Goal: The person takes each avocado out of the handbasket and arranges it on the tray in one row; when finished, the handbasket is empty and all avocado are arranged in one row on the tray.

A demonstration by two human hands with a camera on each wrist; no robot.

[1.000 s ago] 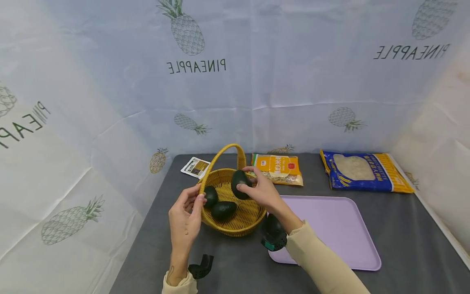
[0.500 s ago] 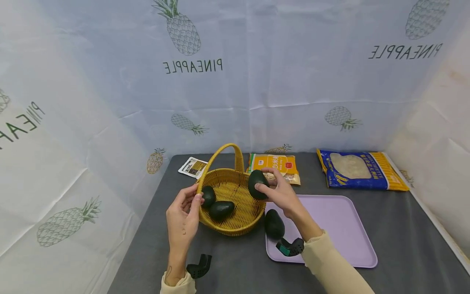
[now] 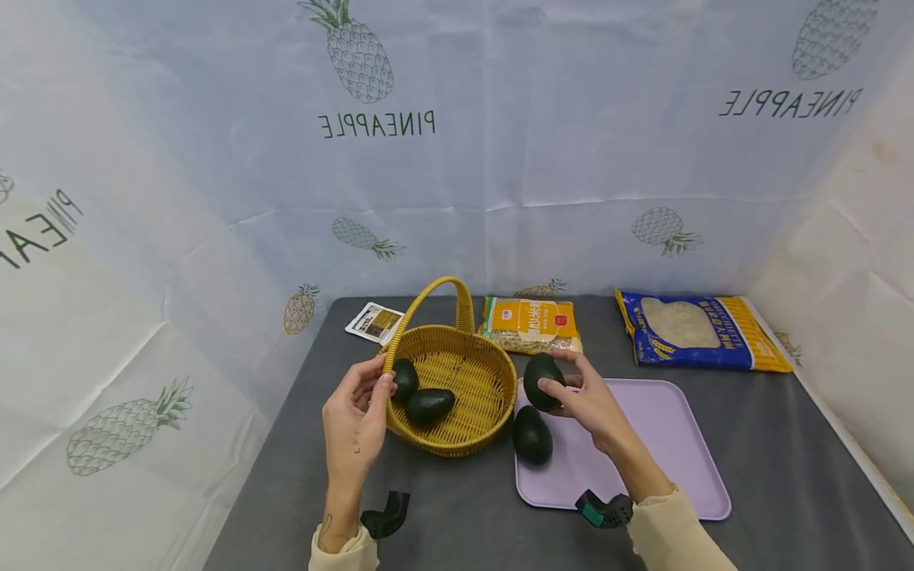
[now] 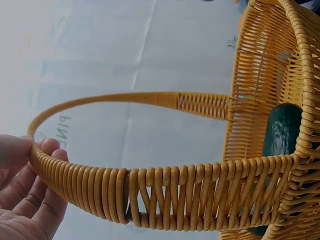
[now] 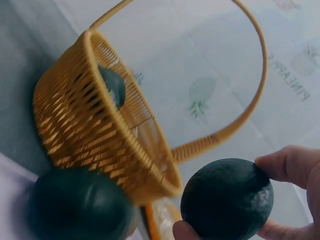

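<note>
My left hand pinches the handle of a yellow woven basket between thumb and fingers. Inside the basket, toward its left side, lie two dark green avocados, one in front of the other. My right hand grips another avocado by its sides, over the left edge of a lilac tray. Below it, a further avocado rests at the tray's left edge, beside the basket. The right wrist view shows the held avocado with thumb and fingertips around it.
Behind the basket lie a small white-edged packet and an orange food bag. A blue and yellow bag lies at the back right. Pineapple-print cloth hangs behind the dark table.
My right hand has carried its avocado out from over the basket, to the right and nearer, over the tray's left edge. My left hand stays on the basket handle.
</note>
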